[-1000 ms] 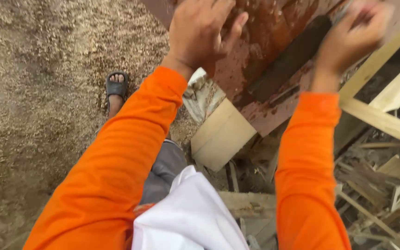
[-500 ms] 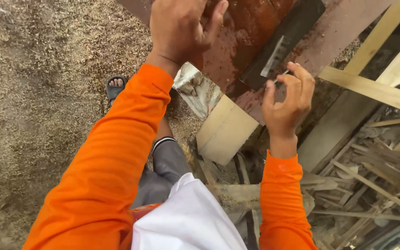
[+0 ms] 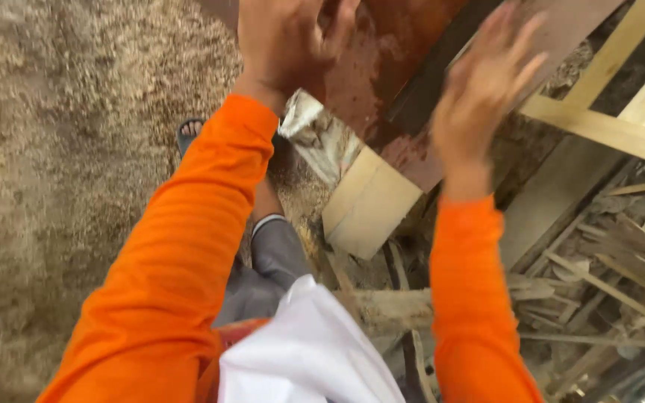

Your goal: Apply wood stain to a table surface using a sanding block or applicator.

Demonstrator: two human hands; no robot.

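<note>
My left hand (image 3: 289,41) lies knuckles-up on the reddish-brown board (image 3: 382,67), fingers curled against its stained face; whether they close on an edge I cannot tell, since the fingertips run out of view at the top. My right hand (image 3: 483,89) is blurred, open, fingers spread and holding nothing, raised just over the same board's lower right part beside a dark strip (image 3: 431,89) that lies along it. The board sits tilted across the work area, its lower end over a pale wooden block (image 3: 371,201). By my judgement the work on it is only partly along: one hand steadies it, the other is free, and nothing shows it cut or moved off. Around lie sawdust ground (image 3: 76,149), pale timber battens (image 3: 606,127) and offcut scraps (image 3: 606,283).
</note>
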